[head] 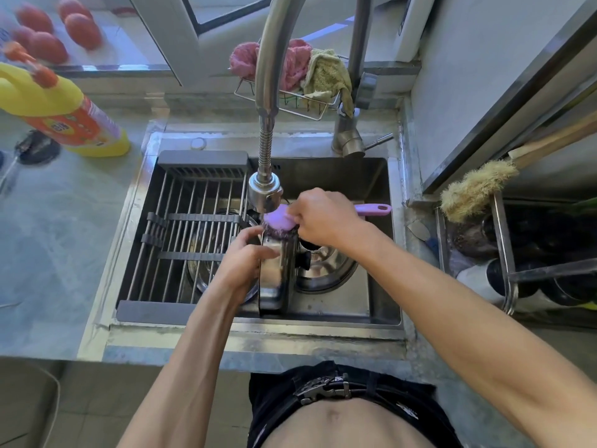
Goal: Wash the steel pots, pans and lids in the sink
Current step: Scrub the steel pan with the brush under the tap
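A steel lid [277, 276] with a black knob stands on edge over the sink [381, 305]. My left hand [245, 260] grips its left side. In my right hand [323, 218] I hold a purple-handled scrub brush [281, 218], its bristles pressed on the lid's top edge just under the tap head [265, 192]. Another steel pot or lid [326, 270] lies in the basin to the right. More steel ware [206, 279] sits under the rack on the left.
A grey drying rack [193, 221] spans the sink's left half. A yellow detergent bottle [64, 111] lies on the left counter. Cloths [310, 69] hang on a wire holder behind the tap. A shelf with a bristle brush [475, 189] stands at the right.
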A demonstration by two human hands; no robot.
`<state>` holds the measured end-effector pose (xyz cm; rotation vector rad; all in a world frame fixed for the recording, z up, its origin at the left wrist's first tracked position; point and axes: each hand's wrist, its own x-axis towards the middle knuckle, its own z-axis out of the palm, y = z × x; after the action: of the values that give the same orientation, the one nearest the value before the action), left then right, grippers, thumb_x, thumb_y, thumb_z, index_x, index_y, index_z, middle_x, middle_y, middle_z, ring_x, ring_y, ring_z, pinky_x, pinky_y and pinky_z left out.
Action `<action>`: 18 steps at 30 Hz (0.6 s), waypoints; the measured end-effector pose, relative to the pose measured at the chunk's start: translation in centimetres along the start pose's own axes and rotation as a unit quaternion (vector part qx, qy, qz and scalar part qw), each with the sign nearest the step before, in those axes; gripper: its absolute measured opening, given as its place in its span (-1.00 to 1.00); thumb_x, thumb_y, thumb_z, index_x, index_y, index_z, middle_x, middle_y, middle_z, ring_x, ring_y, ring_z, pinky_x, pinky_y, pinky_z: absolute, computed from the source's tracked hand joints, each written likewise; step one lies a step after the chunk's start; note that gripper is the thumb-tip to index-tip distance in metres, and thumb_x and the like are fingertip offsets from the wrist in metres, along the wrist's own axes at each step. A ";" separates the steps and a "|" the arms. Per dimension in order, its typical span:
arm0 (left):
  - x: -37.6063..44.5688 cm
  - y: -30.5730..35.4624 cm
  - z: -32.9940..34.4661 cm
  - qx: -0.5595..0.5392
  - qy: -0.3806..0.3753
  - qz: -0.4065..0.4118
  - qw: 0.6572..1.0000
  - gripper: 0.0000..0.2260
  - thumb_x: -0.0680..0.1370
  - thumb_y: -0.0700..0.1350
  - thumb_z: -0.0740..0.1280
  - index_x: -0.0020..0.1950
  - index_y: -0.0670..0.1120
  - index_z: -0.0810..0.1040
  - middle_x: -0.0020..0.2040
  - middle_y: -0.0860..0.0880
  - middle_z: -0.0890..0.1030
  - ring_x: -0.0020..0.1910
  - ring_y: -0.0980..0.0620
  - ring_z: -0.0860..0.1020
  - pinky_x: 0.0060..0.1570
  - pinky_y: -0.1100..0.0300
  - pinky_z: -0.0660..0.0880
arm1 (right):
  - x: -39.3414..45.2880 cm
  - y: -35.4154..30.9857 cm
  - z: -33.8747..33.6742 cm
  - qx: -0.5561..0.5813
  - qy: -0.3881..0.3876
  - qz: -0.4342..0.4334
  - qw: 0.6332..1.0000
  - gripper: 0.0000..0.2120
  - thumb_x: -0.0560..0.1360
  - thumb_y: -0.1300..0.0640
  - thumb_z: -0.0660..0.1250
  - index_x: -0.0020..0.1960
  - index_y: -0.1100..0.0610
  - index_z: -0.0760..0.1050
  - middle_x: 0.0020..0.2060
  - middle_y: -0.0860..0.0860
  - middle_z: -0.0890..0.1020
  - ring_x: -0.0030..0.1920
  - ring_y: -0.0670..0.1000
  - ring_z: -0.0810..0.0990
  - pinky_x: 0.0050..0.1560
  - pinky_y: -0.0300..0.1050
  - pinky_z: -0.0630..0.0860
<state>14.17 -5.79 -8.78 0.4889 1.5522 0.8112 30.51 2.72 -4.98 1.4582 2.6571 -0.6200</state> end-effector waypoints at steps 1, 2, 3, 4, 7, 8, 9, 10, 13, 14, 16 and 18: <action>0.1 0.2 -0.2 0.000 -0.004 -0.001 1.000 -0.51 0.39 -0.43 0.38 0.25 -0.06 0.56 -0.05 -0.22 0.66 -0.18 -0.05 0.58 -0.18 0.12 0.48 | 0.4 0.4 -0.2 0.004 0.007 0.009 1.000 -0.89 0.51 0.14 0.29 -0.12 0.07 0.59 -0.12 0.07 0.61 -0.12 0.23 0.60 -0.21 -0.07 0.37; 0.1 0.5 -0.2 0.003 -0.012 0.000 1.000 -0.45 0.35 -0.41 0.39 0.28 -0.03 0.56 0.00 -0.24 0.68 -0.13 -0.11 0.58 -0.11 0.03 0.49 | 0.4 0.5 -0.3 0.003 0.009 0.007 1.000 -0.90 0.51 0.15 0.29 -0.14 0.07 0.58 -0.13 0.07 0.61 -0.12 0.23 0.60 -0.21 -0.07 0.37; 0.1 0.7 -0.1 0.008 -0.023 0.009 1.000 -0.45 0.32 -0.39 0.38 0.26 -0.01 0.59 0.03 -0.26 0.68 -0.10 -0.16 0.58 -0.05 -0.04 0.48 | 0.4 0.3 -0.4 0.001 0.011 -0.003 1.000 -0.90 0.50 0.14 0.29 -0.15 0.05 0.57 -0.13 0.06 0.61 -0.12 0.22 0.60 -0.21 -0.07 0.37; 0.1 0.9 0.1 0.013 -0.031 0.019 0.999 -0.49 0.30 -0.38 0.37 0.21 -0.02 0.63 0.02 -0.25 0.69 -0.09 -0.19 0.58 -0.02 -0.08 0.47 | 0.2 0.0 -0.5 -0.006 0.006 -0.016 1.000 -0.91 0.49 0.12 0.29 -0.17 0.04 0.55 -0.13 0.05 0.60 -0.13 0.21 0.59 -0.22 -0.07 0.36; -0.3 0.9 0.8 0.002 -0.046 0.038 0.998 -0.59 0.39 -0.44 0.36 0.14 -0.09 0.67 -0.06 -0.19 0.69 -0.15 -0.13 0.61 -0.11 0.02 0.54 | -0.1 0.2 -1.2 0.003 0.004 -0.009 1.000 -0.90 0.50 0.12 0.28 -0.18 0.05 0.54 -0.13 0.03 0.61 -0.17 0.16 0.56 -0.22 -0.09 0.32; -0.6 0.7 1.0 -0.006 -0.054 0.038 0.998 -0.61 0.43 -0.48 0.34 0.15 -0.12 0.66 -0.06 -0.17 0.69 -0.17 -0.09 0.63 -0.14 0.06 0.57 | 0.1 0.9 -1.6 0.008 0.000 0.016 1.000 -0.88 0.50 0.13 0.28 -0.19 0.04 0.53 -0.14 0.03 0.61 -0.17 0.15 0.57 -0.22 -0.09 0.33; -0.8 0.2 1.2 -0.016 -0.060 0.041 0.997 -0.64 0.46 -0.49 0.33 0.14 -0.15 0.66 -0.06 -0.17 0.70 -0.17 -0.08 0.64 -0.13 0.06 0.58 | 0.2 1.5 -1.8 0.012 0.000 0.033 0.999 -0.86 0.50 0.15 0.28 -0.24 0.03 0.49 -0.16 0.03 0.60 -0.17 0.15 0.58 -0.22 -0.09 0.34; -0.9 -0.1 1.4 -0.022 -0.060 0.042 0.997 -0.69 0.49 -0.47 0.32 0.09 -0.15 0.67 -0.06 -0.18 0.70 -0.17 -0.09 0.63 -0.12 0.05 0.58 | 0.1 2.0 -1.7 0.014 -0.002 0.040 0.999 -0.81 0.50 0.15 0.27 -0.29 0.03 0.43 -0.19 0.03 0.59 -0.18 0.15 0.59 -0.23 -0.09 0.35; -0.5 -1.0 1.0 -0.027 -0.028 0.044 0.998 -0.69 0.52 -0.44 0.30 -0.15 -0.06 0.66 -0.20 -0.12 0.65 -0.26 -0.05 0.55 -0.24 0.10 0.47 | -0.9 1.2 -0.7 0.023 -0.015 -0.006 1.000 -0.82 0.50 0.13 0.28 -0.28 0.07 0.46 -0.22 0.03 0.57 -0.18 0.18 0.58 -0.24 -0.07 0.40; -0.4 -1.0 0.8 -0.018 -0.016 0.043 0.999 -0.69 0.50 -0.46 0.27 -0.13 -0.08 0.66 -0.19 -0.12 0.63 -0.25 -0.05 0.52 -0.24 0.10 0.44 | -1.3 0.7 -0.3 0.020 -0.023 -0.027 0.999 -0.84 0.52 0.10 0.28 -0.22 0.07 0.54 -0.20 0.03 0.58 -0.16 0.18 0.58 -0.23 -0.06 0.44; -0.1 -0.6 0.5 -0.015 -0.012 0.037 0.999 -0.74 0.46 -0.47 0.25 -0.04 -0.19 0.62 -0.16 -0.16 0.61 -0.24 -0.08 0.51 -0.23 0.09 0.42 | -1.1 0.6 -0.1 0.023 -0.017 -0.032 0.999 -0.80 0.57 0.04 0.25 -0.11 0.07 0.60 -0.14 0.03 0.61 -0.10 0.19 0.60 -0.16 -0.03 0.51; -0.2 0.0 0.4 -0.013 0.007 0.022 1.000 -0.77 0.45 -0.42 0.26 -0.01 -0.23 0.62 -0.16 -0.18 0.62 -0.27 -0.08 0.54 -0.25 0.10 0.44 | -0.3 1.4 -0.4 0.027 -0.011 -0.010 1.000 -0.78 0.59 0.03 0.22 -0.18 0.07 0.52 -0.12 0.05 0.61 -0.07 0.22 0.60 -0.14 -0.02 0.48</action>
<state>14.58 -5.79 -8.64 0.5003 1.5467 0.8697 31.83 3.30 -5.02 1.4301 2.6618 -0.7100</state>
